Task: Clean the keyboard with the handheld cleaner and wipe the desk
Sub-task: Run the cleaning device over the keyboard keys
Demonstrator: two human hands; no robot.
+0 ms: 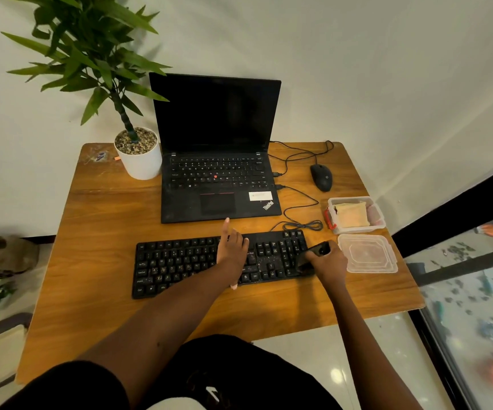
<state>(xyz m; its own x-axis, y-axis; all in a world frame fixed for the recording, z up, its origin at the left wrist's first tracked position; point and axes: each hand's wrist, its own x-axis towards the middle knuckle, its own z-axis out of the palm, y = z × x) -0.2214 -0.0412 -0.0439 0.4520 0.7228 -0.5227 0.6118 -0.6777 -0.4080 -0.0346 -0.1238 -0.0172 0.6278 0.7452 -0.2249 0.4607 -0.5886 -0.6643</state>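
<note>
A black keyboard (180, 264) lies across the front of the wooden desk (97, 232), with pale crumbs scattered on its right half. My left hand (233, 250) rests flat on the keyboard's middle, with fingers straight and the index finger pointing toward the laptop. My right hand (325, 261) grips a black handheld cleaner (318, 249) at the keyboard's right end, over the number pad. The cleaner's lower end is hidden behind my fingers.
An open black laptop (218, 161) sits behind the keyboard. A potted plant (138, 155) stands at the back left, a black mouse (321, 176) with its cable at the back right. A clear box holding a yellow cloth (353, 214) and its lid (368, 253) lie at the right edge.
</note>
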